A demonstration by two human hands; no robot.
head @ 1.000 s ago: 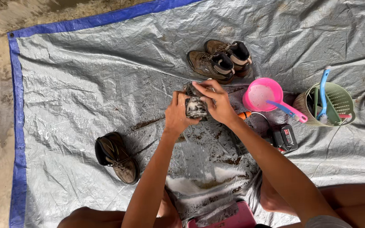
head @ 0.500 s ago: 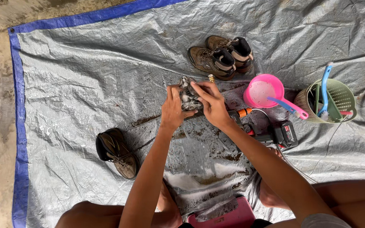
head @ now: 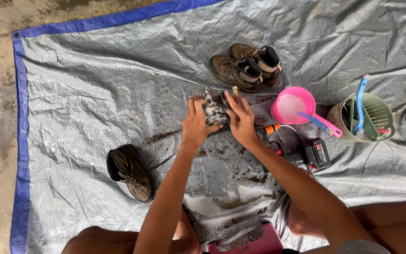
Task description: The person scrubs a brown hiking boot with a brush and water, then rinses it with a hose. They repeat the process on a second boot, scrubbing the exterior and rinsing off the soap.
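Grey tarp [head: 95,84] on the ground: left hand [head: 195,123] and right hand [head: 240,120], fingers clamped on a soapy shoe [head: 214,109]; three boots unwashed, judging by their dry look

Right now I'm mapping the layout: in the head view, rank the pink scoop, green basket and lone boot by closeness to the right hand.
1. pink scoop, just to the side of the right hand.
2. green basket, beyond the scoop on that side.
3. lone boot, on the opposite side, past the left arm.
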